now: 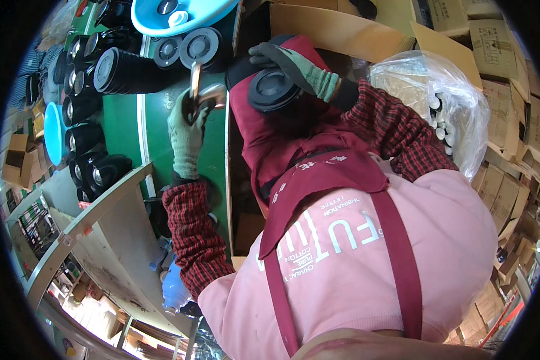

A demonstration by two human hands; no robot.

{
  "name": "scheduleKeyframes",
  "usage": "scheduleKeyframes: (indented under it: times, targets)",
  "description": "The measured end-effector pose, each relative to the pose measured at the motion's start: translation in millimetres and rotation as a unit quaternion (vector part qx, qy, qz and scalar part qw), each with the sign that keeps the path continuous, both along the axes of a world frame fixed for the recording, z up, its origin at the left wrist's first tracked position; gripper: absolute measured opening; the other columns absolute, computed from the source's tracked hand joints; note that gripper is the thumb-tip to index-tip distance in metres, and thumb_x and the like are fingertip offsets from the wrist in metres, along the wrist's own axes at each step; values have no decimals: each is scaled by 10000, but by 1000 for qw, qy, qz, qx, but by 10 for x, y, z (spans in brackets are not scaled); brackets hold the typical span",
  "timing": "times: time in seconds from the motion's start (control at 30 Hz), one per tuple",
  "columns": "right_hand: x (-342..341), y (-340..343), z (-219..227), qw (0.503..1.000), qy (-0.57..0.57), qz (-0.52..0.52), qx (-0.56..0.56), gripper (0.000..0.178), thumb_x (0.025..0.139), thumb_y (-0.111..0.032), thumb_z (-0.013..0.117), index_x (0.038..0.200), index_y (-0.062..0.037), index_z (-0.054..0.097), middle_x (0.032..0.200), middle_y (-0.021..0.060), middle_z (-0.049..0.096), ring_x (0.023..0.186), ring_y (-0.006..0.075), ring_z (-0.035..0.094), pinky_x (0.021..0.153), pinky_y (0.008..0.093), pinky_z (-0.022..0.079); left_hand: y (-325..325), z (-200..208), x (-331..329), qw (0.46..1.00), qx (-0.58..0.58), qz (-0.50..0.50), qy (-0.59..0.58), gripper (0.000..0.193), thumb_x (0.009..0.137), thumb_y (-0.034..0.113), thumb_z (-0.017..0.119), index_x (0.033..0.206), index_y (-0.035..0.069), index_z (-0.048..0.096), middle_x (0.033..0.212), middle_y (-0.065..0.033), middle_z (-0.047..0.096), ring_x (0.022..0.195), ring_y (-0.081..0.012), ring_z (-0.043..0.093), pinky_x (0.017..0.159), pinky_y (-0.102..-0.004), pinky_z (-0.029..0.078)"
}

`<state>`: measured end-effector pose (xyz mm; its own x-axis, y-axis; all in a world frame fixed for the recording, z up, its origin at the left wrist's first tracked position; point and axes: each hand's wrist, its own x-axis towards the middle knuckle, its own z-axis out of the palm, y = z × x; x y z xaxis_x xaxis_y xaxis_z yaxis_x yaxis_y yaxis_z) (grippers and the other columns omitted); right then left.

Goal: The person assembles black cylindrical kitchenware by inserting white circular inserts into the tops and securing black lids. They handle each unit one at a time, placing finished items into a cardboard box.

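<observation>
My left hand [187, 129], in a pale green glove with dark fingers, is above the green worktop [121, 123]. It is closed on a shiny copper-coloured metal piece [196, 84], blurred, so its exact kind does not show. My right hand [300, 69], gloved the same way, curls over the far side of a black round ribbed part [273, 90] with a raised ring on its flat top. That part sits over my maroon apron [330, 174], on my lap. The underside of the black part is hidden.
Stacks of similar black round parts [129, 71] lie on the worktop, below a light blue basin [186, 21]. Shiny black rounded housings [84, 138] line its left side. To the right stand an open carton [336, 30] and a clear plastic bag [426, 90] with white-capped items.
</observation>
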<state>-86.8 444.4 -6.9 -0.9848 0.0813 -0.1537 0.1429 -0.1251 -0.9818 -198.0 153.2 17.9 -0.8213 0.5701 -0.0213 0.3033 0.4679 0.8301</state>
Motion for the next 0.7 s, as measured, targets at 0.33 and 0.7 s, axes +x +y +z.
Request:
scheduleKeyframes:
  times: [0.33,0.7]
  targets:
    - [-41,480,-79,886,190,56,-420,429,1071,-323,475,1317,-3,620,1233,155,688,937,192,671,871,338,525,1218,321,126,957,-108,-237,128,530,837,328,791,1311,151,637,1080,-79,687,977,-310,676,869,-417,512]
    - [-99,602,169,921,19,182,-344,426,1029,-358,529,992,16,728,911,144,746,804,194,714,723,276,563,1204,338,51,948,-101,-274,129,452,790,346,759,1179,134,667,1100,-116,633,1081,-347,580,975,-472,396]
